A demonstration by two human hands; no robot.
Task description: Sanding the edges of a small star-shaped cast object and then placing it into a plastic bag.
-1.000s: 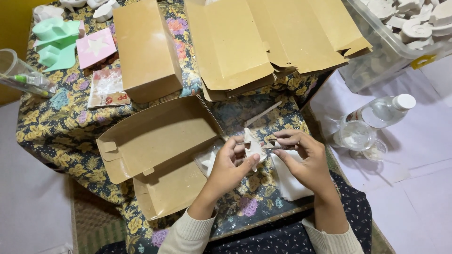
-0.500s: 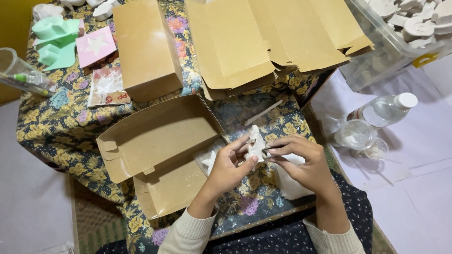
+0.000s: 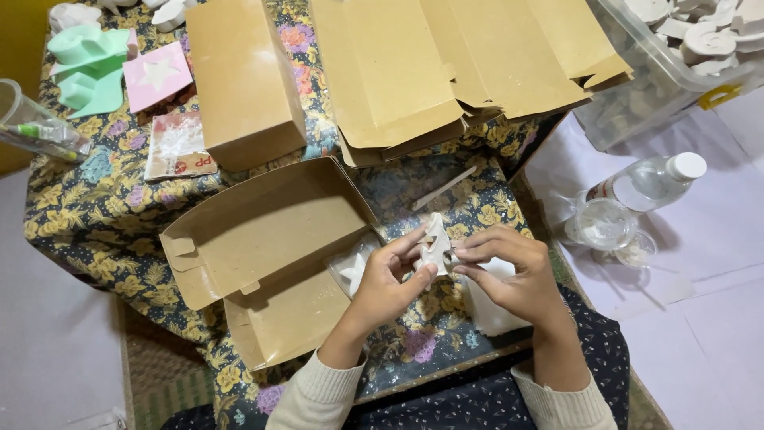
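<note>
My left hand (image 3: 387,280) and my right hand (image 3: 510,272) meet over the floral cloth, both gripping a small white plaster piece (image 3: 435,244) that stands up between their fingertips. Left of them lies an open brown cardboard box (image 3: 263,231) with its lid flap folded down towards me. A clear bag with a white star shape (image 3: 350,269) rests at the box's edge, partly behind my left hand. White material (image 3: 487,312) lies under my right hand.
A closed brown box (image 3: 243,76) and a stack of flat box blanks (image 3: 446,64) sit at the back. Green moulds (image 3: 83,68), a pink card (image 3: 157,76), a wooden stick (image 3: 444,188), a water bottle (image 3: 649,181) and a clear bin of white pieces (image 3: 676,56) surround them.
The white piece has turned more upright between my fingers, and my right hand has shifted slightly left, closing in on it. Everything else stays put.
</note>
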